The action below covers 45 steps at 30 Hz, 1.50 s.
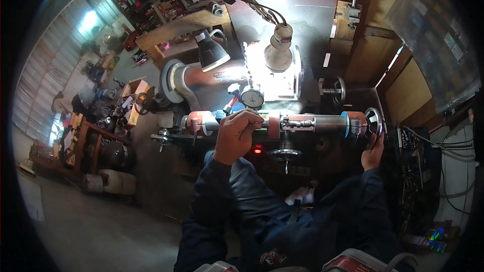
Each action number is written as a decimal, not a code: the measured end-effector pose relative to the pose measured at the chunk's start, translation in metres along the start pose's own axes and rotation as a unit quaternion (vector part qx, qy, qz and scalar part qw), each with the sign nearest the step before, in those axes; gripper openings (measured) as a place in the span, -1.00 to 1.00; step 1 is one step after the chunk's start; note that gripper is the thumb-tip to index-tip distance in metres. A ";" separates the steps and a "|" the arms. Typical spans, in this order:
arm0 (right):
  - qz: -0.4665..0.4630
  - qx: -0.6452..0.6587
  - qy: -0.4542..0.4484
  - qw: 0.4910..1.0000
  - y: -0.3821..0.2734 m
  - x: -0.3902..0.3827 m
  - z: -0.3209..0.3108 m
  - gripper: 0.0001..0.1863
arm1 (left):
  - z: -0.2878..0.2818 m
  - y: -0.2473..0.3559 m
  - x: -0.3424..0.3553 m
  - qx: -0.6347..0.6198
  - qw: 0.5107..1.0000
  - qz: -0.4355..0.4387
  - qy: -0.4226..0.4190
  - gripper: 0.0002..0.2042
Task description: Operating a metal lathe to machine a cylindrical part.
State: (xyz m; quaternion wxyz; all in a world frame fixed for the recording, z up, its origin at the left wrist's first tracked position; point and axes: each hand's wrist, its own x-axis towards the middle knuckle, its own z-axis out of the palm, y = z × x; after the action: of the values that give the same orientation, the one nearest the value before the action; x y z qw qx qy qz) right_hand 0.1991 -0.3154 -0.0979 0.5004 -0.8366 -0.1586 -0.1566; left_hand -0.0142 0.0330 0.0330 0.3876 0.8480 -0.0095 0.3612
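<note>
Head view: my right hand holds handwheel by rim, likely for leverage; left hand curls below dial gauge; cannot tell contents

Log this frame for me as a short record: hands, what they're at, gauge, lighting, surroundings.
Left hand: the left hand is raised, fingers curled together in front of the machine; whether it grips anything is unclear
Right hand: the right hand has its fingers at the lower rim of the chrome handwheel
Gauge: round, pale-faced dial gauge, just beyond the left hand
Lighting: black-shaded lamp and white lamp, above the machine
Surroundings: cluttered workshop; corrugated wall at far left
</note>
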 end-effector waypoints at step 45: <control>0.054 0.150 -0.224 0.961 0.075 0.126 -0.014 -0.83 | 0.077 -0.033 -0.069 -0.094 0.894 -0.051 0.436 -0.83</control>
State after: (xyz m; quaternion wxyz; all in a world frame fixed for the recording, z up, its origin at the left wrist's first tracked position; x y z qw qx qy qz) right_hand 0.3430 -0.3477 -0.0976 0.5795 -0.7728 -0.2433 0.0878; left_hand -0.0084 -0.0136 -0.0650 0.4489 0.5643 0.1696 0.6718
